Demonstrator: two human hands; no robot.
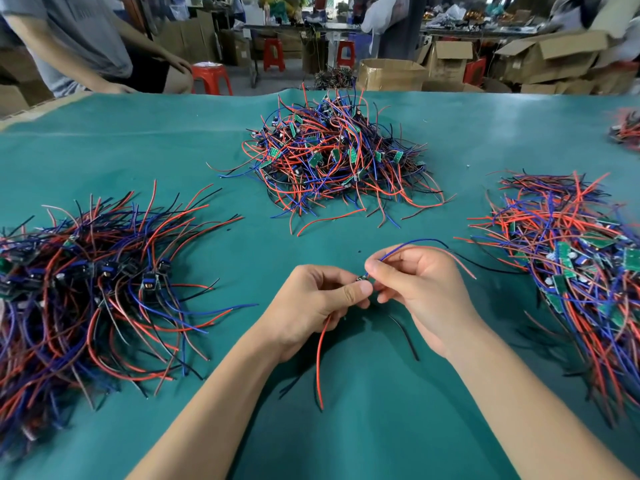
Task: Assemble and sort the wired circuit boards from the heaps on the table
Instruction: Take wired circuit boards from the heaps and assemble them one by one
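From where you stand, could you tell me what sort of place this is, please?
Probably a small electronics assembly workshop: heaps of wired circuit boards lie on a green-covered worktable, with open cardboard boxes and red stools behind.

Heaps (341, 157) behind, left (93, 271), right (568, 254) of hands (367, 292).

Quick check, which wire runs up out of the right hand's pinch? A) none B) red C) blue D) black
C: the right hand pinches the blue wire, which arcs up and right from its fingertips; the red wire hangs below the left hand.
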